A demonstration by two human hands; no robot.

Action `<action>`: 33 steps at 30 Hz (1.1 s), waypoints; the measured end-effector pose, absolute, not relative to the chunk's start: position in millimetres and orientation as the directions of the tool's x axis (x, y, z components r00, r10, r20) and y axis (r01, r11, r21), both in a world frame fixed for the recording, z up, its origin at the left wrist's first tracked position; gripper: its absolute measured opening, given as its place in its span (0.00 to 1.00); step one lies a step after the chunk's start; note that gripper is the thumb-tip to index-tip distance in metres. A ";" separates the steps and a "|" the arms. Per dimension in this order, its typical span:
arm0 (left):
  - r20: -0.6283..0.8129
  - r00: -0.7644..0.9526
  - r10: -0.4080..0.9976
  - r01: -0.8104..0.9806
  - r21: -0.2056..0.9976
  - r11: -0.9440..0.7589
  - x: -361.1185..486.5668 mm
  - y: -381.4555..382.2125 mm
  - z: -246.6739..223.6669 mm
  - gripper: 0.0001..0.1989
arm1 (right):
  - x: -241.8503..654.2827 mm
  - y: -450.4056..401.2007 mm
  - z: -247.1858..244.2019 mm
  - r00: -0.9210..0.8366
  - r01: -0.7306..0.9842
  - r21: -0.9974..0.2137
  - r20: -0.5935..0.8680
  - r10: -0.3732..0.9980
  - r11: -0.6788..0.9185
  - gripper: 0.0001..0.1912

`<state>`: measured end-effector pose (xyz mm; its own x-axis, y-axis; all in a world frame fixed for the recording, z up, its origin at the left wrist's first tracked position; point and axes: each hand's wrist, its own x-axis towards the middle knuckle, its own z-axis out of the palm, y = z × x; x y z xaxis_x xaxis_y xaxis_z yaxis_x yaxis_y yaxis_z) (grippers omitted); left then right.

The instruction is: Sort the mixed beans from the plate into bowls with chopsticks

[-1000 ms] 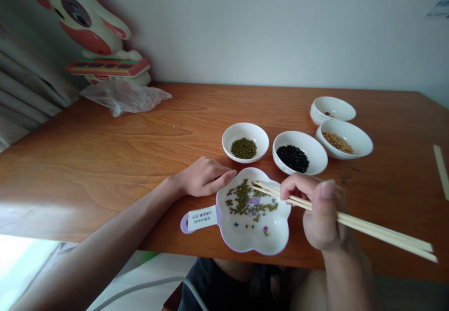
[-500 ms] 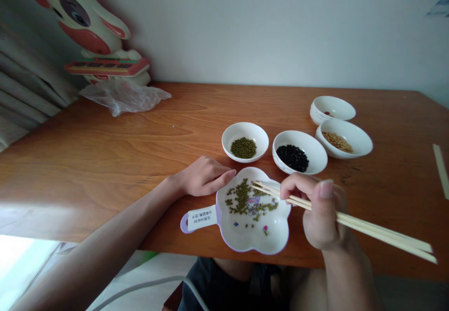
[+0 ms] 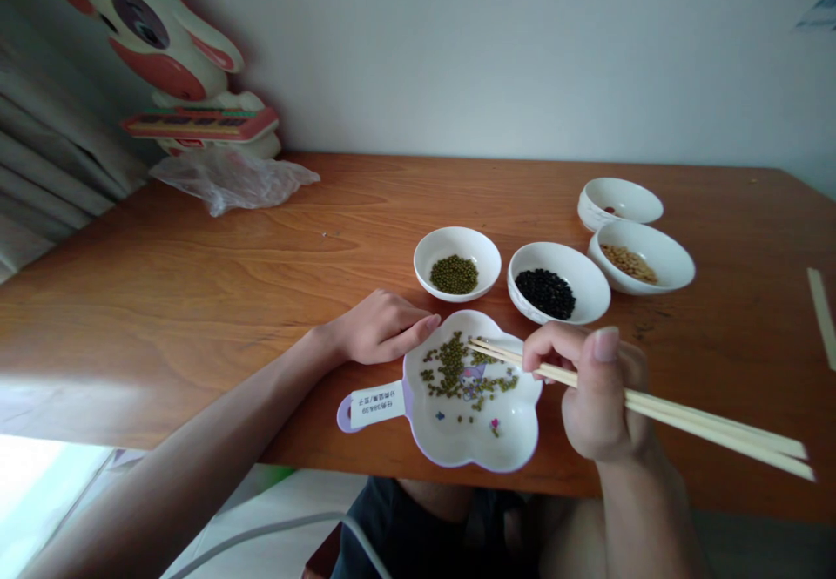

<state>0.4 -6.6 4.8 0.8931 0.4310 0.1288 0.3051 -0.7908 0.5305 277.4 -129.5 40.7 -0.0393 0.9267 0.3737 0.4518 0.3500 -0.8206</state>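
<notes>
My right hand [image 3: 597, 387] is closed around a pair of wooden chopsticks [image 3: 711, 433]. Their tips reach among green mung beans [image 3: 450, 368] scattered in a white, flower-shaped dish [image 3: 450, 444] with a purple rim and labelled handle. Whether a bean is between the tips is too small to tell. My left hand [image 3: 385, 328] lies palm down on the table, fingers stretched out, its thumb at the dish's upper left rim; it holds nothing. Behind the dish stand a white bowl [image 3: 426, 257] of mung beans and another white bowl [image 3: 591, 292] of black beans.
Farther right are a bowl [image 3: 672, 261] of pale tan kernels and a bowl [image 3: 643, 200] with a little something reddish. A pale strip [image 3: 821, 318] lies at the right edge. Crumpled plastic [image 3: 235, 180] and a cow-shaped toy keyboard [image 3: 202, 122] sit at the back left.
The chopsticks' rear ends have shifted slightly upward with my right hand. Their tips stay at nearly the same spot among the beans, and my left hand remains in place.
</notes>
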 end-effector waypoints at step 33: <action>0.152 0.896 0.417 0.268 0.563 -0.782 0.9 -4.5 -0.1 0.22 | 279.0 -128.3 34.1 -0.031 0.308 -0.918 0.251 0.967 0.248 0.41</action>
<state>0.9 -4.5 -0.1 0.8961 0.4169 0.1525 0.2679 -0.7818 0.5630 279.0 -128.3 34.1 -0.0315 0.9675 0.2510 0.3084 0.2482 -0.9183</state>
